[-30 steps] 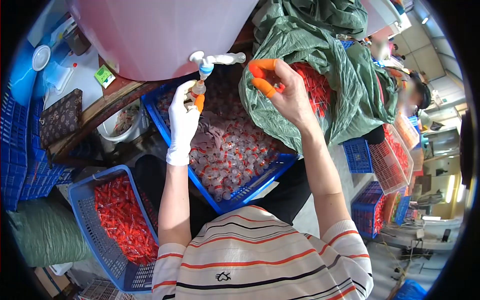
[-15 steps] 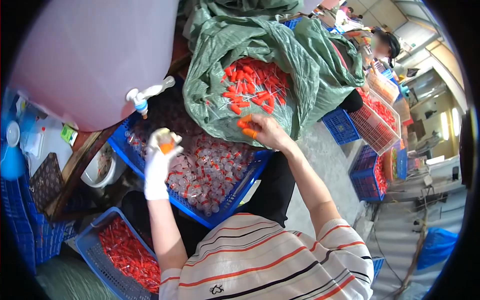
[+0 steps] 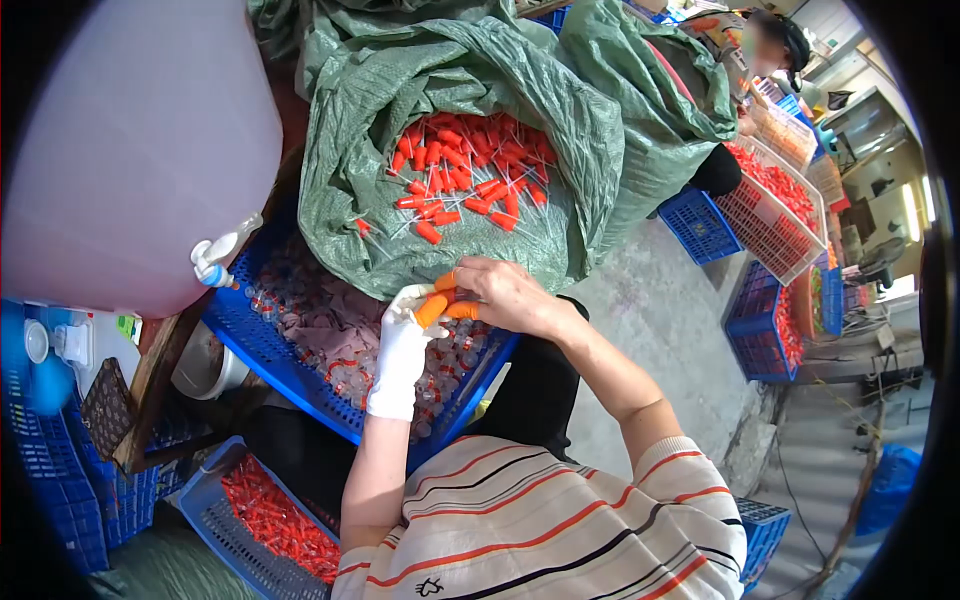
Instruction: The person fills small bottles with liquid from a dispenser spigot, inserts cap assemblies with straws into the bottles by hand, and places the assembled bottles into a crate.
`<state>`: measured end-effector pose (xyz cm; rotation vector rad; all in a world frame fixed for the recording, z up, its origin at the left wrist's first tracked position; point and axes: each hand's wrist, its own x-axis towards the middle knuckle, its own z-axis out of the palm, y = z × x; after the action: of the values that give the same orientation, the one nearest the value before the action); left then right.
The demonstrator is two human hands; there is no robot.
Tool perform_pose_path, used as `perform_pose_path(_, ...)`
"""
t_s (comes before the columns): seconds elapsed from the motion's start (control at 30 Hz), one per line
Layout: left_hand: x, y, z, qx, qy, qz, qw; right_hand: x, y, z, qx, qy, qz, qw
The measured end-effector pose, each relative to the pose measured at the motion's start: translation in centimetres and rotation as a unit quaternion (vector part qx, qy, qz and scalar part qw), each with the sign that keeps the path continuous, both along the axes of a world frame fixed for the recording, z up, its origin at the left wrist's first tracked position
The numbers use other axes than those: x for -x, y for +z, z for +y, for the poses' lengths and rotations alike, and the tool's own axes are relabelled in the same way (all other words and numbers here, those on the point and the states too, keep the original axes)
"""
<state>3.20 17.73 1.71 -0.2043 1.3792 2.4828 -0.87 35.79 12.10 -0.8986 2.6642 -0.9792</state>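
My left hand [image 3: 404,335], in a white glove with an orange fingertip cover, meets my bare right hand [image 3: 512,296] over the near edge of the green woven sack [image 3: 350,180]. Orange covers also sit on fingers of the right hand. Both hands are closed, fingertips pressed together around something small that the fingers mostly hide. In the sack lie many red caps with thin pale stems [image 3: 470,165]. Beneath the hands is a blue crate [image 3: 290,385] of small clear plastic pieces with red bands [image 3: 430,385], partly covered by a greyish-mauve cloth [image 3: 335,325].
A large pale tank [image 3: 140,150] with a tap [image 3: 222,250] stands at left. A blue-grey basket [image 3: 235,545] of red pieces is at lower left, beside a white bucket [image 3: 215,370]. Stacked crates [image 3: 770,215] and another person [image 3: 735,50] are at right.
My hands have come together at the sack's near edge; they were apart before. The left moved right and the right moved left. The view has shifted a little.
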Motion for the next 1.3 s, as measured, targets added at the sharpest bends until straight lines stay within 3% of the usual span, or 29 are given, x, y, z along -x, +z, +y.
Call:
perform_pose_path(0.03, 0.0, -0.3, 0.0, 0.004, -0.002, 0.005, 1.000, 0.5, 0.4, 0.4, 0.007, -0.004, -0.042, 0.999)
perform_pose_path(0.07, 0.2, -0.6, 0.1, -0.054, -0.002, -0.009, 0.998, 2.0, -0.6, 1.5, 0.055, -0.026, 0.051, 0.997)
perform_pose_path(0.13, 0.3, -0.9, 0.1, -0.171, -0.002, -0.040, 0.984, 6.7, -1.9, 3.1, 0.012, -0.181, 0.112, 0.977)
perform_pose_path(0.2, 0.4, -0.7, 0.5, -0.150, 0.001, -0.048, 0.988, 11.1, -3.0, 4.4, -0.051, -0.210, 0.202, 0.955)
perform_pose_path(0.23, 0.5, -0.5, 0.8, -0.140, 0.003, -0.051, 0.989, 12.8, -3.9, 4.6, -0.064, -0.220, 0.191, 0.955)
perform_pose_path(0.3, 0.4, 0.2, 1.3, -0.084, 0.011, -0.042, 0.996, 14.9, -4.4, 4.4, -0.203, -0.247, 0.152, 0.935)
perform_pose_path(0.43, 0.2, 0.3, 1.6, -0.009, 0.015, -0.003, 1.000, 15.9, -4.9, 3.9, -0.251, -0.252, 0.166, 0.920)
perform_pose_path(0.53, 0.4, 0.7, 1.6, -0.120, 0.012, -0.038, 0.992, 16.0, -5.3, 3.8, -0.269, -0.252, 0.183, 0.911)
perform_pose_path(0.73, 0.9, 1.0, 1.4, -0.186, 0.007, -0.040, 0.982, 15.5, -4.9, 4.2, -0.236, -0.266, 0.193, 0.915)
perform_pose_path(0.87, 1.3, 2.2, 1.5, -0.179, 0.036, -0.058, 0.982, 12.4, -2.3, 6.1, -0.107, -0.254, 0.248, 0.929)
perform_pose_path(1.0, 1.0, 2.7, 1.9, -0.216, 0.040, -0.057, 0.974, 7.7, -0.3, 5.8, 0.160, -0.247, 0.031, 0.955)
perform_pose_path(1.07, 0.3, 3.5, 2.6, -0.171, 0.049, -0.026, 0.984, 5.5, -2.0, 5.3, 0.327, -0.196, -0.093, 0.920)
perform_pose_path(1.17, -0.2, 4.0, 2.9, -0.157, 0.052, -0.020, 0.986, 2.1, -3.5, 3.9, 0.506, -0.148, -0.235, 0.816)
perform_pose_path(1.23, -0.6, 4.4, 3.4, -0.108, 0.062, 0.007, 0.992, 0.5, -4.4, 3.1, 0.564, -0.137, -0.279, 0.765)
perform_pose_path(1.3, -0.9, 4.6, 3.7, -0.085, 0.071, 0.020, 0.994, -0.6, -4.7, 2.1, 0.593, -0.134, -0.255, 0.752)
